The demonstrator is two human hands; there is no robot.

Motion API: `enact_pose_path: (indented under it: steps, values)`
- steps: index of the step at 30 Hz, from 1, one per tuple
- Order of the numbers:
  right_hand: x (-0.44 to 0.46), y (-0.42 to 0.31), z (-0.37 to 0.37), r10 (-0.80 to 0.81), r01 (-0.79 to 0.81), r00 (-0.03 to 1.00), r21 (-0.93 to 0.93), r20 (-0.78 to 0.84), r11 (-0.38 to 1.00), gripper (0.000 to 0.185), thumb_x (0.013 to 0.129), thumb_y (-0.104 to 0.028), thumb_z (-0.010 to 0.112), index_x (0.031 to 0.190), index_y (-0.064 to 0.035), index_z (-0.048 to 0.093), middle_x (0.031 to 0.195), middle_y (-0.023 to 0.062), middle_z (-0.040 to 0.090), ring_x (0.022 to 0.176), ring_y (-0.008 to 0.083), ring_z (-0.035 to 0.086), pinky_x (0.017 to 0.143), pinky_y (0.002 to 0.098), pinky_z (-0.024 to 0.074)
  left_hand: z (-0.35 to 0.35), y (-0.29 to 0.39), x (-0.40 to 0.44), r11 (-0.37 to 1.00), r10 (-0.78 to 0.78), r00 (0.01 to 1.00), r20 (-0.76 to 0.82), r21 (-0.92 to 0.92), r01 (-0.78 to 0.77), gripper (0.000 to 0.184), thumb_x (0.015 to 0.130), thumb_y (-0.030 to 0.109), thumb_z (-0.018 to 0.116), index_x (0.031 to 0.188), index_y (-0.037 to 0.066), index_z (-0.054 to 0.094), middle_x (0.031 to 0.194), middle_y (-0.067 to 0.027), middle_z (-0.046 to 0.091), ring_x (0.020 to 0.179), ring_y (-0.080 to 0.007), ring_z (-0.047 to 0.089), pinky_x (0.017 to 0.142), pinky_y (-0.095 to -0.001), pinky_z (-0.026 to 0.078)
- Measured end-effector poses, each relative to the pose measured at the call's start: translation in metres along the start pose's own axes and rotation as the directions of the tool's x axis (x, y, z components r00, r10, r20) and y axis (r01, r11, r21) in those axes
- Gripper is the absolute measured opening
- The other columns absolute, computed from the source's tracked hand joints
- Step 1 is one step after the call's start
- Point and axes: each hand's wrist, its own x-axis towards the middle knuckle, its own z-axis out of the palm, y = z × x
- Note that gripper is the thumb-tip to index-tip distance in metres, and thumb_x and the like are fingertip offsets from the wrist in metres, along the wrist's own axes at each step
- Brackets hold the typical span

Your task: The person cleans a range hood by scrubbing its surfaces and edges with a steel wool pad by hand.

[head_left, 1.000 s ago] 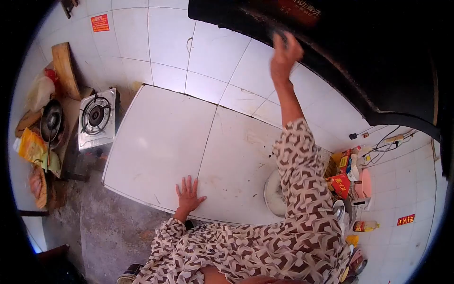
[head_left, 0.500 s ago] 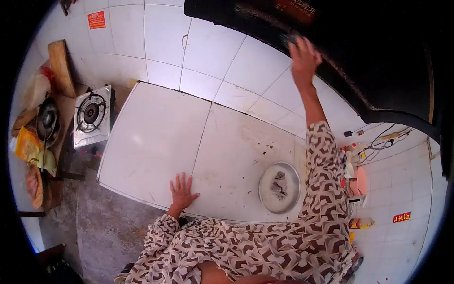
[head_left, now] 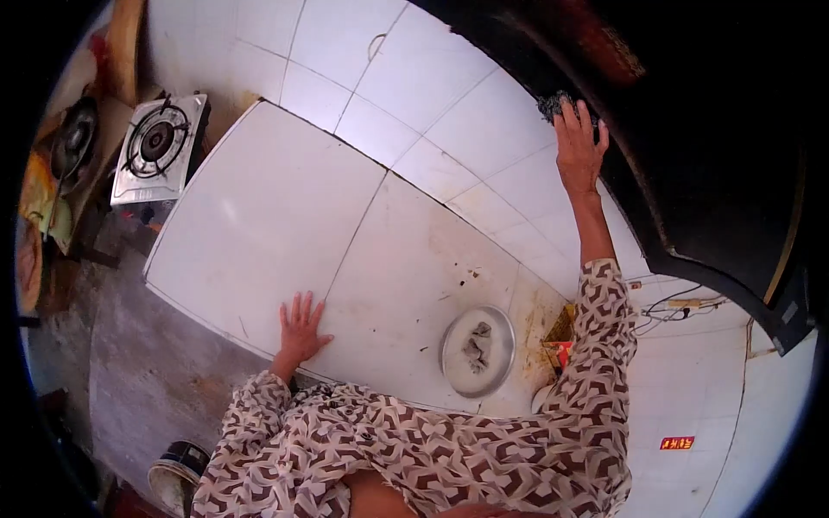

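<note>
My right hand [head_left: 580,151] is raised to the lower edge of a black range hood [head_left: 717,164]. Its fingers press a dark steel wool scrubber [head_left: 550,105] against the hood; part of the scrubber is hidden behind them. My left hand [head_left: 301,330] lies flat on the white tiled counter [head_left: 250,216], fingers spread, holding nothing. Between my arms, toward the right of the counter, stands a round metal basin [head_left: 509,358] of cloudy liquid. A crumpled grey rag [head_left: 477,348] sits in it.
A gas stove [head_left: 155,142] stands at the left, with a dark pan [head_left: 76,138] beyond it. Cables [head_left: 682,304] hang on the right wall. Dark crumbs [head_left: 469,276] lie on the counter near the basin. A bucket [head_left: 177,475] stands on the floor at lower left.
My right hand and the scrubber have shifted along the hood's edge, slightly down and to the right in view. The camera view has turned. My left hand stays flat on the counter.
</note>
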Motion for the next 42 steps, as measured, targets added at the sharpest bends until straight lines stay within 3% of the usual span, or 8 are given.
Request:
enact_pose_path:
  steps: [7,10,11,19,28,35,40,42]
  values:
    - [0.155,-0.07,0.012,-0.058,0.114,0.965,0.212,-0.257,0.971,0.026,0.086,-0.005,0.058,0.111,-0.011,0.064,0.139,0.0,0.049,0.133,0.0202,0.038,0.107,0.0473,0.0252,-0.01,0.005,0.004,1.0,-0.025,0.999,-0.036,-0.008,0.025,0.091,0.075,0.057,0.066,0.148,0.019,0.027,0.156,-0.0107,0.015,0.144,-0.0329,0.007,0.111,-0.0616,0.005]
    - [0.158,-0.065,-0.01,-0.129,0.14,0.954,0.02,-0.272,0.99,0.026,0.089,-0.019,0.056,0.112,-0.0093,0.062,0.133,0.0005,0.051,0.128,0.0168,0.04,0.105,0.042,0.0312,-0.008,-0.003,-0.003,0.999,0.022,0.996,-0.082,0.031,-0.02,0.091,0.075,0.058,0.066,0.148,0.02,0.028,0.156,-0.0125,0.015,0.144,-0.0351,0.009,0.11,-0.0623,0.007]
    - [0.124,-0.055,0.01,-0.097,0.128,0.979,0.17,-0.178,0.977,0.025,0.086,-0.004,0.058,0.109,-0.0121,0.065,0.138,-0.0007,0.05,0.134,0.0192,0.037,0.107,0.0466,0.0267,-0.005,-0.005,-0.003,0.998,0.046,0.993,-0.111,0.046,-0.041,0.092,0.074,0.059,0.066,0.148,0.019,0.028,0.156,-0.0135,0.015,0.144,-0.0363,0.01,0.109,-0.0627,0.007]
    - [-0.007,0.013,0.004,0.006,-0.012,0.998,0.095,0.057,0.995,0.024,0.088,-0.008,0.058,0.111,-0.0115,0.066,0.138,0.0015,0.051,0.134,0.0207,0.037,0.109,0.0469,0.0205,-0.011,0.003,0.0,0.997,0.0,1.0,-0.027,0.078,0.002,0.092,0.076,0.06,0.063,0.15,0.021,0.025,0.156,-0.0144,0.012,0.143,-0.0371,0.008,0.108,-0.0642,0.006]
    - [0.161,-0.071,0.008,-0.034,0.106,0.919,0.165,-0.393,0.981,0.025,0.089,-0.02,0.055,0.109,-0.0068,0.063,0.133,0.0016,0.052,0.127,0.0188,0.042,0.106,0.0445,0.0309,-0.01,-0.005,0.0,0.995,-0.02,1.0,0.01,0.098,0.019,0.092,0.079,0.061,0.061,0.151,0.022,0.02,0.157,-0.0143,0.008,0.144,-0.0367,0.004,0.108,-0.0653,0.003]
    - [-0.045,0.018,-0.005,0.106,-0.111,0.988,0.042,0.112,0.993,0.032,0.082,-0.005,0.063,0.113,-0.0151,0.064,0.14,-0.0029,0.048,0.134,0.0168,0.037,0.11,0.0488,0.0194,-0.005,-0.002,0.003,0.998,-0.014,1.0,0.017,0.063,0.013,0.092,0.077,0.061,0.062,0.15,0.022,0.023,0.157,-0.0151,0.007,0.144,-0.0379,0.006,0.107,-0.0657,0.003]
    - [0.078,-0.028,0.005,-0.015,0.042,0.99,0.188,-0.143,0.981,0.025,0.087,-0.008,0.056,0.111,-0.0097,0.064,0.139,0.0011,0.05,0.13,0.0185,0.041,0.108,0.0448,0.0229,-0.008,-0.003,0.004,0.999,-0.031,0.999,0.041,0.041,0.029,0.092,0.077,0.061,0.062,0.15,0.023,0.023,0.157,-0.0136,0.008,0.144,-0.0362,0.001,0.108,-0.066,0.002]
    - [0.151,-0.069,0.013,-0.055,0.06,0.984,0.026,-0.171,0.998,0.029,0.086,-0.011,0.057,0.115,-0.0116,0.061,0.139,-0.0025,0.048,0.132,0.0141,0.038,0.108,0.0408,0.0238,-0.01,-0.003,0.005,0.998,-0.028,0.999,0.04,0.054,0.026,0.092,0.076,0.061,0.063,0.15,0.023,0.023,0.157,-0.0134,0.008,0.145,-0.0359,0.001,0.108,-0.0657,0.003]
